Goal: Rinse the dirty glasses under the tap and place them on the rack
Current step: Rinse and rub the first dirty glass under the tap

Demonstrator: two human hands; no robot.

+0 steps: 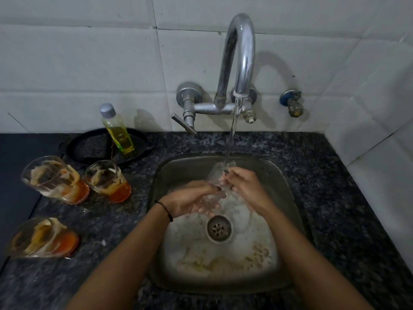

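Water runs from the chrome tap (242, 59) into the steel sink (288, 180). Under the stream I hold a clear glass (218, 173), tilted with its mouth up toward the water. My left hand (192, 201) cups its lower end from below, fingers curled round it. My right hand (242, 183) grips its upper part near the rim. Three dirty glasses with orange residue stand on the counter to the left: one far left (53, 179), one beside it (107, 181), one nearer me (42, 238). No rack is in view.
A bottle of yellow liquid (117, 130) stands on a black pan (89, 146) behind the dirty glasses. The dark granite counter (330, 186) surrounds the sink. The sink floor holds foamy water and food bits round the drain (219, 228). A small valve (292, 104) sticks out of the tiled wall.
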